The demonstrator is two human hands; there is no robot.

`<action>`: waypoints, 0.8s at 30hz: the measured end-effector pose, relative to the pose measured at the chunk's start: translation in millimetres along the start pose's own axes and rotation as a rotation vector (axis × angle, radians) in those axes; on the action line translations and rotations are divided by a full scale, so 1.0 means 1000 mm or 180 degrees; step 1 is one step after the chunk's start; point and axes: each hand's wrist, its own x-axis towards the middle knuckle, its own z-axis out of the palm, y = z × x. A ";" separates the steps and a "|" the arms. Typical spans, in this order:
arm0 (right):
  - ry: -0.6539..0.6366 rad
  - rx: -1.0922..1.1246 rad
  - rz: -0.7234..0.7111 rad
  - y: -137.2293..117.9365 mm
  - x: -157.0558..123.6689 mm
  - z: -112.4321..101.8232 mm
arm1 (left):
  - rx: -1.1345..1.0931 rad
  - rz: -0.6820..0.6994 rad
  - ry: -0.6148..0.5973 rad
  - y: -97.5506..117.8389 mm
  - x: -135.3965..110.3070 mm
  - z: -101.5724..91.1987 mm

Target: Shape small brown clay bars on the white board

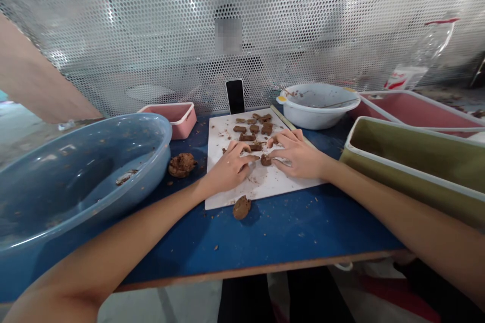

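Observation:
On a white board (227, 193), a small brown clay lump (265, 160) lies between my two hands. My right hand (293, 155) has its thumb and index fingertips at the lump's right side, pinching it, while its other fingers arch above the board. From the left, my left hand (232, 167) points its index finger toward the lump with a narrow gap; its fingers are apart and it holds nothing. Several shaped clay pieces (247, 138) lie beyond the hands, some partly hidden by the fingers. A rounded clay lump (241, 207) rests at the board's front edge.
A big blue basin (151, 176) and rough clay lump (182, 165) are left; a pink box (185, 123) stands behind. A phone (235, 97) leans on the perforated screen. Right are a stick (284, 118), pale basin (314, 116), olive trough (397, 161) and plastic bottle (417, 60).

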 end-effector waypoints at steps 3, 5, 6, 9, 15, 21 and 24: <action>0.0015 -0.0082 0.0036 0.002 -0.001 0.001 | 0.0000 0.0021 -0.0041 0.000 0.000 0.000; 0.0004 -0.0130 0.0027 0.002 -0.001 0.001 | -0.0011 0.0028 -0.0066 0.000 0.000 0.000; -0.0006 -0.0156 0.0024 0.001 0.000 0.001 | -0.0020 0.0029 -0.0074 0.000 0.000 0.000; -0.0076 -0.0203 0.0054 -0.001 0.000 0.000 | -0.0064 0.0041 -0.0080 0.000 0.000 0.000; -0.0104 -0.0160 0.0014 -0.001 0.000 -0.001 | -0.0106 0.0019 -0.0089 0.002 0.001 -0.002; -0.0224 -0.0088 0.0096 -0.003 0.001 -0.002 | -0.0143 0.0024 -0.0060 0.002 0.001 -0.003; -0.0318 -0.0045 0.0135 -0.005 0.001 -0.003 | -0.0133 0.0029 -0.0056 0.001 0.001 -0.003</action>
